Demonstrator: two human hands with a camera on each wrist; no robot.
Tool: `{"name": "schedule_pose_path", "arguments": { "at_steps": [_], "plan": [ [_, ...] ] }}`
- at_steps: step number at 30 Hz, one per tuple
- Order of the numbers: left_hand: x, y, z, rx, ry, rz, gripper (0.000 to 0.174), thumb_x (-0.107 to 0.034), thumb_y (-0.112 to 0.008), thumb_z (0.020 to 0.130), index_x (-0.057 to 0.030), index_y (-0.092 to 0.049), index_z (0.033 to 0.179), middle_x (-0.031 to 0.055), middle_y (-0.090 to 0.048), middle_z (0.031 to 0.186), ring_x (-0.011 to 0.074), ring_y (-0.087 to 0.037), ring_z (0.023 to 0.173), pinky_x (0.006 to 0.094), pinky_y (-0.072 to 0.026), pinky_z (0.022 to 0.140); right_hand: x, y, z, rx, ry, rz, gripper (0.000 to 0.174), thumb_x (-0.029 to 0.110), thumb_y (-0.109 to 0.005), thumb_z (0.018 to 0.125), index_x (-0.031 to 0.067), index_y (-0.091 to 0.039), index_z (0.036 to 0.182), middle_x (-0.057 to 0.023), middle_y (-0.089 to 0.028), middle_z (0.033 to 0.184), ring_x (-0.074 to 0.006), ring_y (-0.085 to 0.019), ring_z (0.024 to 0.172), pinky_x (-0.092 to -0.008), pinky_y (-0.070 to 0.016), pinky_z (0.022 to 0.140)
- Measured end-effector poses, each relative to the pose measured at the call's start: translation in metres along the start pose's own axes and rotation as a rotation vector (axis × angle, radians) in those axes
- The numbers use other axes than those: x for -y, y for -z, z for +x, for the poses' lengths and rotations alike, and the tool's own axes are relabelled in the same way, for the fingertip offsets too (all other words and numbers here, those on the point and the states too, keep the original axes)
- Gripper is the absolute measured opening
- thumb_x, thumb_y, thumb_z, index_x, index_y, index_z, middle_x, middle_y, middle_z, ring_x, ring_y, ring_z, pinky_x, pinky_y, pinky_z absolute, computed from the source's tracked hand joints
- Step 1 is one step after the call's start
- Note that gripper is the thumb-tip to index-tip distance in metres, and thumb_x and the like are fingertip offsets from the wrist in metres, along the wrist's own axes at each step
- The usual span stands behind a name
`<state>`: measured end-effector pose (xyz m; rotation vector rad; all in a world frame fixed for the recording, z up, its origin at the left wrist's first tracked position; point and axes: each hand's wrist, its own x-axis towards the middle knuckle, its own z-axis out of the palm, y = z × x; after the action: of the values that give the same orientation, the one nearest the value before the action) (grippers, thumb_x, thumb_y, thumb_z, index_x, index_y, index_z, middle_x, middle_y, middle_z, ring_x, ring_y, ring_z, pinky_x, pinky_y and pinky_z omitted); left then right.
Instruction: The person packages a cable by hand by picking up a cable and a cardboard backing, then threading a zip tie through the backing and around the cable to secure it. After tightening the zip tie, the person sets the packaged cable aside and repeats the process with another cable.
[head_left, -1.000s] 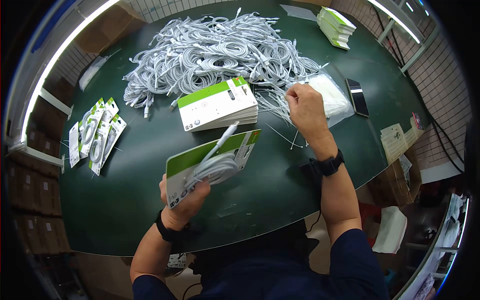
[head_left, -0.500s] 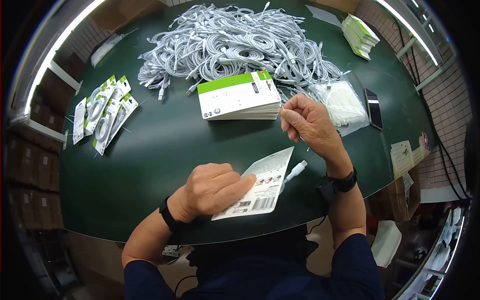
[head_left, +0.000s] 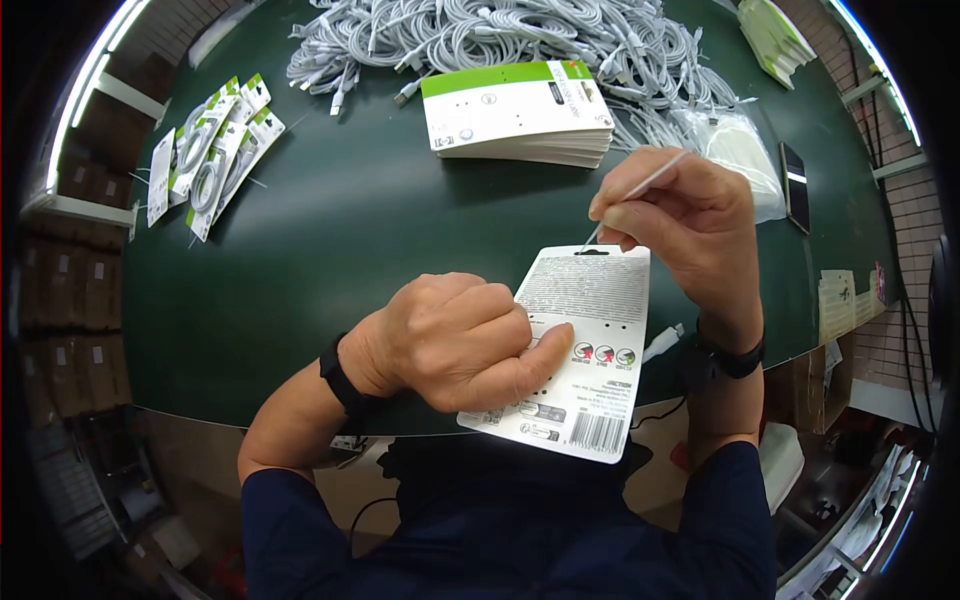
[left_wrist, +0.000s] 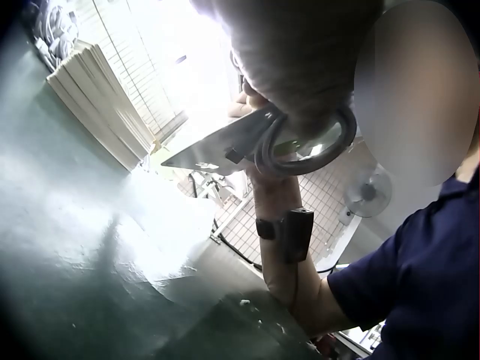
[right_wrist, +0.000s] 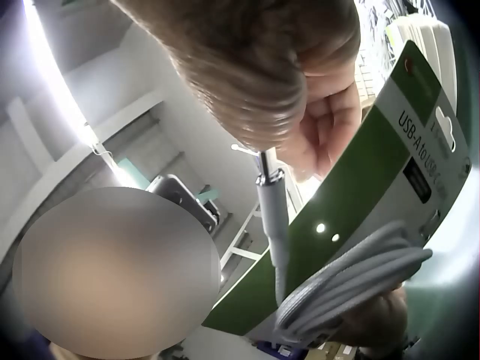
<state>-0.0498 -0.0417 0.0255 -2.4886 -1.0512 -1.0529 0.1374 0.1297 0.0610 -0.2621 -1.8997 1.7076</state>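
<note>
Cable coil (right_wrist: 352,289) beneath card (head_left: 590,300), only in wrist views

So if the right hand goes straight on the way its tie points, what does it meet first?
Probably the card, at its top edge: the tie in the right hand points down at that edge, though depth is unclear.

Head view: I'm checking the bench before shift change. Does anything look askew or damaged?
Nothing stands out. The left hand holds the card back up, the right hand pinches a tie at its top edge; a plug pokes past its side.
</note>
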Motion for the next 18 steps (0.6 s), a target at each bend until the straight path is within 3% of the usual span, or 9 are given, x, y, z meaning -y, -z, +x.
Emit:
{"name": "schedule_pose_path", "arguments": {
  "at_steps": [4,8,18],
  "plan": [
    [-0.003,0.002,0.000,-0.020,-0.002,-0.019,0.042,-0.016,-0.079,0.071,-0.0025,-0.070,0.110,-0.0037,-0.046,0.065,0.0091,-0.043,0.052,0.0264,-0.0337,0.043,0.010,-0.006,-0.004,0.167,0.119,-0.086,0.010,-0.005,-0.078,0.086,0.0004,-0.073,0.093,-0.0104,-0.076,0.092,-0.0140,-0.073,0.081,-0.0250,-0.0582,0.070],
    [-0.005,-0.003,-0.004,-0.051,-0.007,-0.027,0.042,-0.017,-0.080,0.071,-0.0032,-0.070,0.109,-0.0041,-0.046,0.065,0.0085,-0.044,0.053,0.0259,-0.0332,0.043,0.016,-0.019,-0.009,0.158,0.109,-0.115,0.013,-0.006,-0.080,0.075,0.0027,-0.073,0.081,-0.0186,-0.076,0.080,-0.0226,-0.073,0.073,-0.0299,-0.0553,0.063],
    [-0.007,-0.005,-0.004,-0.065,-0.009,-0.052,0.043,-0.018,-0.081,0.068,-0.0032,-0.071,0.107,-0.0041,-0.048,0.065,0.0076,-0.047,0.053,0.0246,-0.0349,0.043,0.013,-0.021,-0.007,0.276,0.053,-0.143,0.014,-0.007,-0.078,0.072,0.0013,-0.074,0.083,-0.0174,-0.077,0.084,-0.0258,-0.076,0.077,-0.0305,-0.0582,0.067]
  ]
}}
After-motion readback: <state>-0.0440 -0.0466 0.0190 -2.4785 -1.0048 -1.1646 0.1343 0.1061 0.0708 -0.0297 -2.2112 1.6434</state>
